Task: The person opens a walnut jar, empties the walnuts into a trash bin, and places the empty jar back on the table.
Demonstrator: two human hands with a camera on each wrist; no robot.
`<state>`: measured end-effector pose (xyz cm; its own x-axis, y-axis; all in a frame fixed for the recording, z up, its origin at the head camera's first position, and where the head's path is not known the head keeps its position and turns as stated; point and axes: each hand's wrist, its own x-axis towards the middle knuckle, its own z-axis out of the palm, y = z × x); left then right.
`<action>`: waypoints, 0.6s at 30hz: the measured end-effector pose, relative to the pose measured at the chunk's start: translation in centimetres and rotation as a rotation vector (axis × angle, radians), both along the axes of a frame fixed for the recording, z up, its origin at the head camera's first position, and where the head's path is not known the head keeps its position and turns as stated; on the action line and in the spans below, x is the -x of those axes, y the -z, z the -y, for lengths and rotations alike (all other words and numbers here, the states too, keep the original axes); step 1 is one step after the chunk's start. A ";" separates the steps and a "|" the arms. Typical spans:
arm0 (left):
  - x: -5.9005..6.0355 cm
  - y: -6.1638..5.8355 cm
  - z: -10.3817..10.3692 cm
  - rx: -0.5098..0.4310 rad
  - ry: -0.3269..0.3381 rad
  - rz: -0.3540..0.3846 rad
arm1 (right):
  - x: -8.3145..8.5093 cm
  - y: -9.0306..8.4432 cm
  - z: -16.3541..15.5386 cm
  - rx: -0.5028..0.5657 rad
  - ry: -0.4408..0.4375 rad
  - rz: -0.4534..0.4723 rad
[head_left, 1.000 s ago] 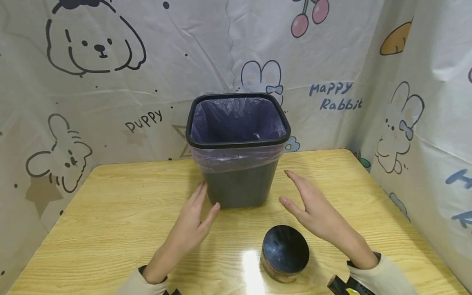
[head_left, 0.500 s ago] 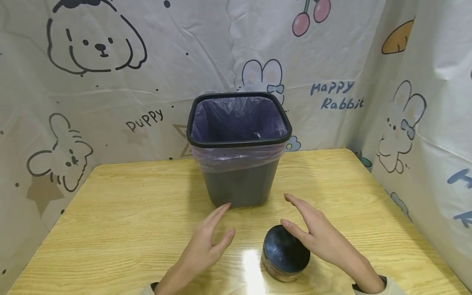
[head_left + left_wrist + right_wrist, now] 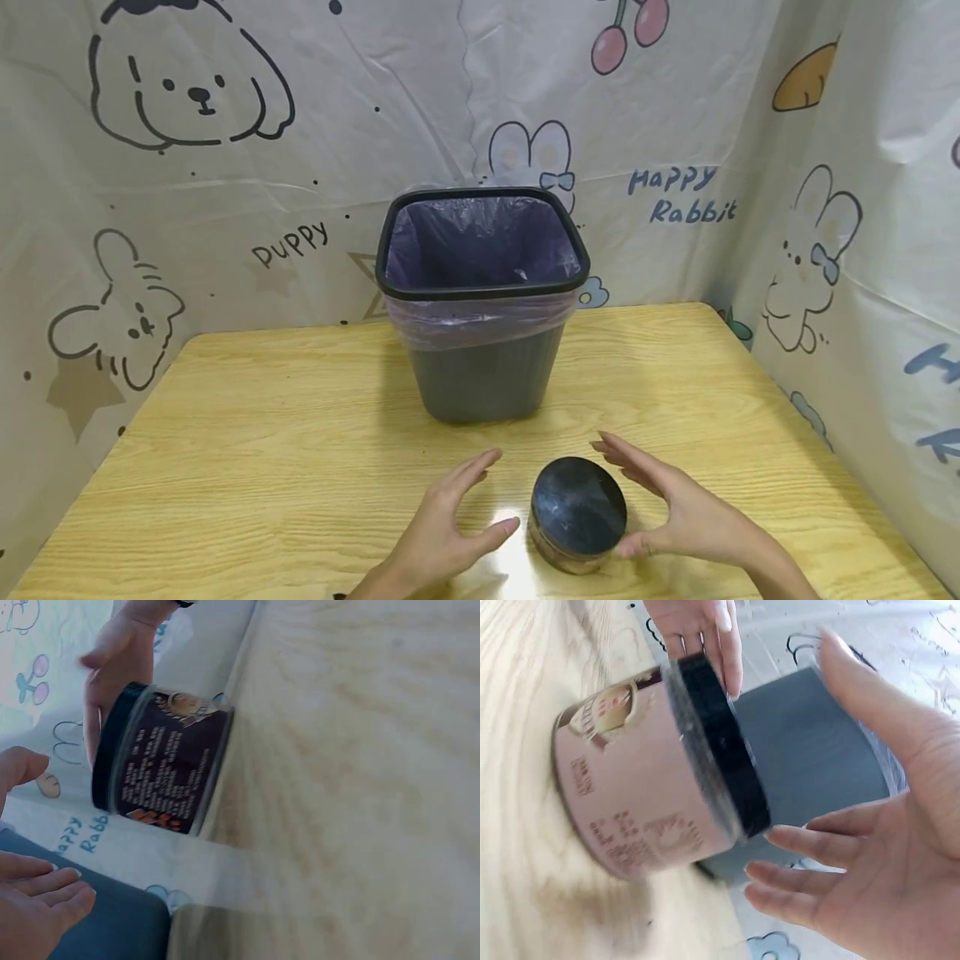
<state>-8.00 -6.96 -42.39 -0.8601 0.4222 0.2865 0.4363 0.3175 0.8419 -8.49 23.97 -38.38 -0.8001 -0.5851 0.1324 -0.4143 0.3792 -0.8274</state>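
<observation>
A squat round jar point(image 3: 577, 506) with a black screw lid stands upright on the wooden table. Its printed label, dark on one side and pinkish on the other, shows in the left wrist view on the jar point(image 3: 169, 761) and in the right wrist view point(image 3: 641, 780). My left hand point(image 3: 446, 533) is to the left of the jar, fingers spread and slightly bent, with a gap between. On the other side is my right hand point(image 3: 690, 517), its thumb tip right at the jar's lower right edge and its fingers extended past the lid. Neither hand grips anything.
Behind the jar stands a grey trash bin point(image 3: 483, 379) with a black rim and a purple plastic liner. A cartoon-printed white cloth point(image 3: 330, 167) hangs along the table's back and right side. The wooden tabletop point(image 3: 247, 433) stretches out to the left.
Both hands have drawn back from beside the bin toward the jar. The left has come right and nearer, the right down around the jar's right side. The jar and bin stay put.
</observation>
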 end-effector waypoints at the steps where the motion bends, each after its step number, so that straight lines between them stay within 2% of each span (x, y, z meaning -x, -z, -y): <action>1: 0.0 0.1 -0.1 -0.007 0.004 0.002 | 0.0 0.3 -0.2 0.013 -0.031 -0.011; 3: -0.1 0.4 -0.4 -0.012 0.012 0.009 | -0.1 1.0 -0.6 0.033 -0.072 -0.021; 11: 0.0 0.7 -1.7 0.011 0.050 0.028 | -0.1 4.0 -0.4 0.032 -0.056 0.107; 14: -0.1 0.9 -2.3 0.012 0.080 0.027 | 0.0 4.9 0.2 0.020 -0.042 0.112; 18: 0.0 1.1 -3.0 -0.018 0.131 -0.010 | -0.1 5.7 1.0 0.033 -0.003 0.102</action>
